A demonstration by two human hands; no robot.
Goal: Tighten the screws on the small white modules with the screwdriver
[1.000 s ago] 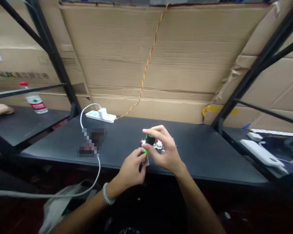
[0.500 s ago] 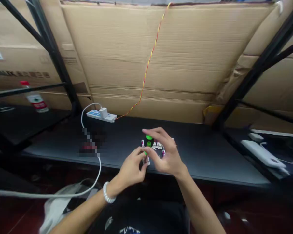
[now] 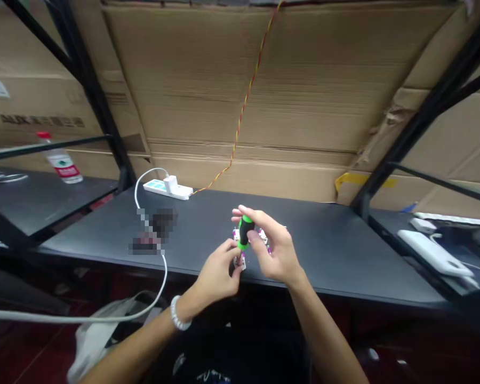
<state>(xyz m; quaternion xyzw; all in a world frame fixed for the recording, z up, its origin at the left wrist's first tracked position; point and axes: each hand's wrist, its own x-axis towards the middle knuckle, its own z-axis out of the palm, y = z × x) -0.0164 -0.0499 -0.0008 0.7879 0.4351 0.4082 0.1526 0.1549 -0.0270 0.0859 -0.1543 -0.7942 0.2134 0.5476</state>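
Note:
A screwdriver [image 3: 246, 232] with a black and green handle stands nearly upright, its shaft pointing down. My right hand [image 3: 275, 246] is closed on its handle, thumb on one side and fingers on the other. My left hand [image 3: 220, 271] pinches at the lower end, beside the shaft, against a small white and purple part [image 3: 240, 261] near the table's front edge. The tip of the screwdriver is hidden by the fingers. More small white and purple pieces [image 3: 263, 236] lie behind my right hand, partly covered by it.
The black table [image 3: 336, 250] bears a white power strip [image 3: 168, 189] with a plug and cable. Left on a neighbouring surface stands a bottle [image 3: 65, 166]; to the right lies another white power strip [image 3: 434, 253]. Black metal posts [image 3: 98, 101] and cardboard [image 3: 296, 96] frame the back.
My right hand's fingers have shifted around the screwdriver handle, so more of the handle shows now. My left hand stays almost in place. The view has moved slightly.

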